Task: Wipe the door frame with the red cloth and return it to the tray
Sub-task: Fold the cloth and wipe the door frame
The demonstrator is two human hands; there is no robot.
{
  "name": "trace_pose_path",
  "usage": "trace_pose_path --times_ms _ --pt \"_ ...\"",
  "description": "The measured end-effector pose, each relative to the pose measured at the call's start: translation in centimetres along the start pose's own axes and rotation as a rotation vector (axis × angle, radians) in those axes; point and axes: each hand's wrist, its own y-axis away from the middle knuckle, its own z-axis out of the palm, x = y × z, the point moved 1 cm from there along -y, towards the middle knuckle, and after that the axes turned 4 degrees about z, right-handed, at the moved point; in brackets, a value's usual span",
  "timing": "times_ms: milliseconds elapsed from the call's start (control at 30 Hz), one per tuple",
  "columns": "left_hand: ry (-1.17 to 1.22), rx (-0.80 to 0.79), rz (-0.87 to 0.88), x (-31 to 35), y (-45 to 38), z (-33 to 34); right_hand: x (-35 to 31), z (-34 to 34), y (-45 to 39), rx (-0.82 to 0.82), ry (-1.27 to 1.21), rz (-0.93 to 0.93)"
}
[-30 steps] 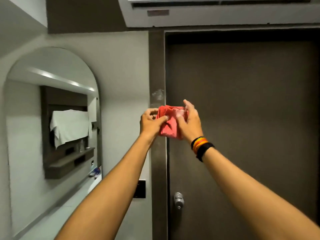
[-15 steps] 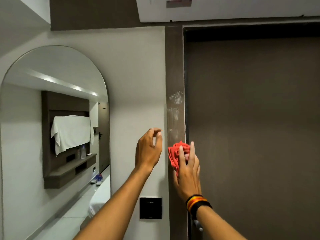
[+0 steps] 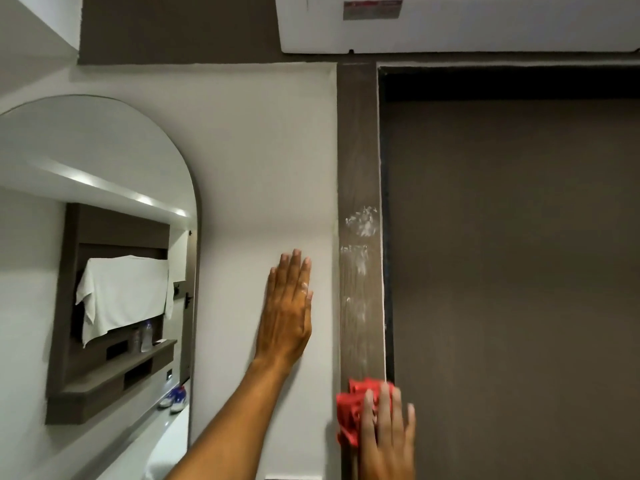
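Note:
The dark brown door frame [image 3: 358, 150] runs upright through the middle of the view, with white smears on it at mid height. My right hand [image 3: 389, 434] presses the crumpled red cloth [image 3: 353, 410] flat against the frame low down, fingers spread over it. My left hand [image 3: 289, 306] lies flat and open on the white wall just left of the frame, holding nothing. No tray is in view.
The dark brown door [image 3: 512, 271] fills the right side. A white air-conditioning unit [image 3: 450, 26] hangs above it. An arched mirror [image 3: 97, 254] on the left wall reflects a shelf, a white towel and shoes.
My left hand let go of the cloth and moved left, flattening on the wall. My right hand took the cloth down the frame. The view tilted upward.

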Motion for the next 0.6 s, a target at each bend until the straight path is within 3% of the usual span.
trace_pose_path --times_ms 100,233,333,467,600 --pt "-0.022 0.057 -0.02 -0.2 0.3 1.0 0.0 -1.9 -11.0 -0.067 -0.087 0.018" --pt "-0.008 0.071 -0.018 -0.1 0.4 1.2 -0.7 -4.3 -28.4 -0.03 -0.097 0.076" --pt "-0.019 0.075 -0.021 -0.1 0.4 1.1 -0.4 -4.9 -34.5 -0.054 -0.084 0.098" --pt "-0.035 0.073 -0.02 -0.2 0.6 1.6 -0.7 -3.5 -27.8 0.036 -0.049 0.115" --pt "-0.049 0.071 -0.039 0.0 0.7 1.4 -1.4 -2.0 -15.4 -0.05 -0.031 0.152"
